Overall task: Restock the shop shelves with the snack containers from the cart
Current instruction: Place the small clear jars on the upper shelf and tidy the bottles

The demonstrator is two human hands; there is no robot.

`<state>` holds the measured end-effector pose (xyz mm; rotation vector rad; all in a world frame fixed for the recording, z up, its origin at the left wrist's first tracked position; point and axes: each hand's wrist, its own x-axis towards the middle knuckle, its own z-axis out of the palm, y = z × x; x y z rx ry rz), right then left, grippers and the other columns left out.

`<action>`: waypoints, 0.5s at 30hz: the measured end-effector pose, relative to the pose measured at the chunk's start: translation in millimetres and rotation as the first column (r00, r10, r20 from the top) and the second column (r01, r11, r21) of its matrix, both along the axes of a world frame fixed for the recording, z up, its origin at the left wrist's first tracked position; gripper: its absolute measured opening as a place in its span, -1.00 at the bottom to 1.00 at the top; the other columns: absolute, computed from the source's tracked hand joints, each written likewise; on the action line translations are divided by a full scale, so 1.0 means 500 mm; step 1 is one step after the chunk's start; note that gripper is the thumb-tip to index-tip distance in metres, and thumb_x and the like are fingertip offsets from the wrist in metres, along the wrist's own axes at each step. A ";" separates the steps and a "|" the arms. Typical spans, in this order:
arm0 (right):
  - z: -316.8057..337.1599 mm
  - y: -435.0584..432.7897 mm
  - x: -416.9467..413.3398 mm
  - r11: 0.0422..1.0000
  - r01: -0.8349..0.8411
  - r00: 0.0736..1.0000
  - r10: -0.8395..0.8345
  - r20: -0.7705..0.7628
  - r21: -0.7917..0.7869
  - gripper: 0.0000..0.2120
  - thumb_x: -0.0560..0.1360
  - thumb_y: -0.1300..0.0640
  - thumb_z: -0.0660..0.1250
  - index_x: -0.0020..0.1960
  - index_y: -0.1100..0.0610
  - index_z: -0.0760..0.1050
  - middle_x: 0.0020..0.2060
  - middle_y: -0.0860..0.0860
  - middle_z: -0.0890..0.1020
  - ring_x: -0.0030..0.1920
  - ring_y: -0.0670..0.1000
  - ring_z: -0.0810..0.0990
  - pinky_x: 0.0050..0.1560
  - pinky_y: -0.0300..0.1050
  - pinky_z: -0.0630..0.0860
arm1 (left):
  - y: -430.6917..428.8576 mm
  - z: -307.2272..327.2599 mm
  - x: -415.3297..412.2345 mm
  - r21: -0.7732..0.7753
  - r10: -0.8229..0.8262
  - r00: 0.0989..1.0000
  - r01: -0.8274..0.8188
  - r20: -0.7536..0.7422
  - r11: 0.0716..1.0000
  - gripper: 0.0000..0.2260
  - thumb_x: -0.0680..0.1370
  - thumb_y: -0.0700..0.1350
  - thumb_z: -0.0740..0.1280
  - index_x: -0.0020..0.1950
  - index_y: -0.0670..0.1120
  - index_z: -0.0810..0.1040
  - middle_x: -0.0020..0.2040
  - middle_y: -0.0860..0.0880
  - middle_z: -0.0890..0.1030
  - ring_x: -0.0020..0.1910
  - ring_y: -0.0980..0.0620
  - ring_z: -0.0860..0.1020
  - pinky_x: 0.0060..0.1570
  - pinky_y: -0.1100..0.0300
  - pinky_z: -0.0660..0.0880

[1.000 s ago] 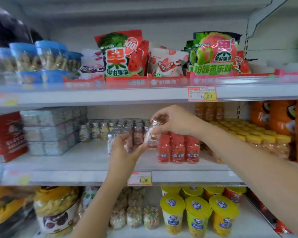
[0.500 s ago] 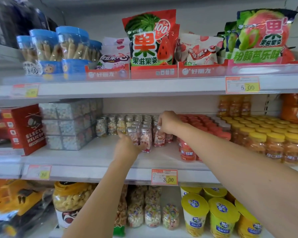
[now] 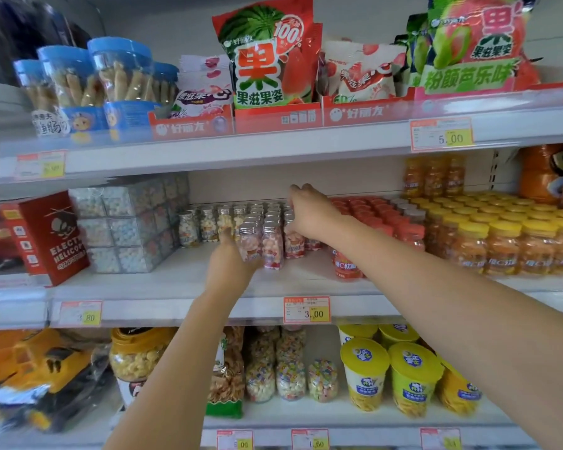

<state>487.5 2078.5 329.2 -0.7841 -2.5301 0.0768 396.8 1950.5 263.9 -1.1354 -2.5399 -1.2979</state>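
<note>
On the middle shelf (image 3: 163, 287), just behind its front edge, small silver-capped bottles (image 3: 257, 219) stand in rows. The left hand (image 3: 231, 267) curls around one front bottle (image 3: 250, 241). The right hand (image 3: 309, 212) pinches the cap of another bottle (image 3: 294, 243) beside it.
</note>
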 end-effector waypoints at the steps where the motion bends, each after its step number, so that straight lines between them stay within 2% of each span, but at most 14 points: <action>1: 0.001 -0.023 0.022 0.999 -0.041 0.998 0.042 -0.047 0.022 -0.62 0.43 0.13 0.44 0.16 0.22 0.41 0.07 0.13 0.46 0.01 0.12 0.51 -0.13 -0.14 0.37 | -0.017 -0.009 0.018 0.105 -0.019 0.998 0.025 -0.052 0.994 -0.36 0.50 -0.08 0.41 0.48 -0.17 0.17 0.33 -0.12 0.45 0.28 -0.08 0.44 0.16 0.15 0.38; 3: -0.008 -0.071 0.069 0.991 -0.120 0.981 0.126 -0.147 0.052 -0.81 0.45 0.10 0.40 -0.05 0.17 0.45 -0.05 0.09 0.51 -0.10 0.06 0.48 -0.15 -0.10 0.38 | -0.061 -0.033 0.066 0.288 -0.051 0.992 0.084 -0.119 0.954 -0.59 0.55 -0.06 0.33 0.36 -0.09 0.35 0.19 0.04 0.49 0.15 0.12 0.46 0.14 0.26 0.39; 5: -0.035 -0.117 0.121 0.980 -0.193 0.964 0.197 -0.178 0.040 -0.81 0.47 0.10 0.38 -0.23 0.11 0.39 -0.23 0.01 0.52 -0.21 0.01 0.43 -0.22 -0.08 0.34 | -0.110 -0.075 0.119 0.317 -0.096 0.984 0.139 -0.147 0.938 -0.87 0.58 -0.03 0.27 0.07 -0.03 0.50 -0.06 0.11 0.57 -0.12 0.25 0.51 -0.08 0.41 0.42; 6: -0.055 -0.137 0.149 0.974 -0.225 0.962 0.224 -0.156 0.014 -0.75 0.47 0.08 0.38 -0.29 0.08 0.35 -0.31 -0.03 0.49 -0.26 -0.01 0.41 -0.28 -0.10 0.29 | -0.132 -0.103 0.143 0.290 -0.123 0.980 0.164 -0.155 0.943 -0.86 0.58 -0.01 0.26 -0.10 -0.04 0.52 -0.22 0.09 0.57 -0.24 0.22 0.52 -0.25 0.44 0.40; 7: -0.078 -0.156 0.177 0.969 -0.245 0.964 0.242 -0.106 -0.013 -0.69 0.47 0.07 0.38 -0.33 0.05 0.30 -0.36 -0.06 0.45 -0.28 -0.03 0.38 -0.33 -0.13 0.24 | -0.152 -0.132 0.167 0.247 -0.150 0.975 0.187 -0.162 0.951 -0.77 0.58 0.00 0.25 -0.23 -0.07 0.50 -0.35 0.06 0.54 -0.35 0.16 0.50 -0.37 0.38 0.36; 9: -0.133 -0.186 0.232 0.962 -0.254 0.966 0.257 0.018 -0.100 -0.65 0.47 0.03 0.37 -0.36 0.02 0.26 -0.39 -0.08 0.40 -0.30 -0.04 0.34 -0.38 -0.19 0.20 | -0.183 -0.196 0.208 0.150 -0.217 0.965 0.238 -0.145 0.960 -0.64 0.57 0.00 0.26 -0.35 -0.17 0.46 -0.49 0.02 0.44 -0.48 0.09 0.41 -0.46 0.30 0.28; 11: -0.205 -0.200 0.282 0.939 -0.225 0.959 0.261 0.113 -0.259 -0.68 0.49 0.01 0.37 -0.33 0.06 0.31 -0.40 -0.08 0.41 -0.36 -0.08 0.36 -0.42 -0.24 0.20 | -0.206 -0.271 0.239 0.046 -0.277 0.958 0.281 -0.076 0.959 -0.59 0.57 0.01 0.26 -0.38 -0.23 0.47 -0.51 -0.04 0.43 -0.50 0.08 0.41 -0.49 0.31 0.29; 12: -0.244 -0.204 0.305 0.926 -0.205 0.951 0.266 0.161 -0.317 -0.69 0.49 0.01 0.37 -0.32 0.07 0.34 -0.40 -0.07 0.44 -0.39 -0.10 0.37 -0.43 -0.25 0.21 | -0.215 -0.311 0.254 -0.002 -0.295 0.955 0.296 -0.023 0.955 -0.57 0.58 0.03 0.25 -0.38 -0.24 0.48 -0.49 -0.09 0.48 -0.49 0.07 0.44 -0.44 0.25 0.36; 13: -0.284 -0.204 0.327 0.909 -0.182 0.939 0.274 0.209 -0.374 -0.72 0.49 0.00 0.38 -0.29 0.09 0.38 -0.37 -0.04 0.49 -0.37 -0.09 0.41 -0.42 -0.25 0.23 | -0.225 -0.347 0.269 -0.042 -0.305 0.952 0.306 0.036 0.951 -0.56 0.58 0.05 0.25 -0.37 -0.24 0.48 -0.45 -0.15 0.52 -0.45 0.01 0.49 -0.38 0.15 0.42; 15: -0.369 -0.197 0.363 0.875 -0.096 0.892 0.287 0.349 -0.474 -0.73 0.49 -0.03 0.38 -0.14 0.19 0.52 -0.22 0.09 0.60 -0.25 0.01 0.49 -0.30 -0.17 0.31 | -0.237 -0.419 0.296 -0.122 -0.298 0.944 0.316 0.144 0.941 -0.56 0.57 0.08 0.26 -0.32 -0.26 0.51 -0.36 -0.21 0.56 -0.34 -0.12 0.55 -0.30 0.08 0.44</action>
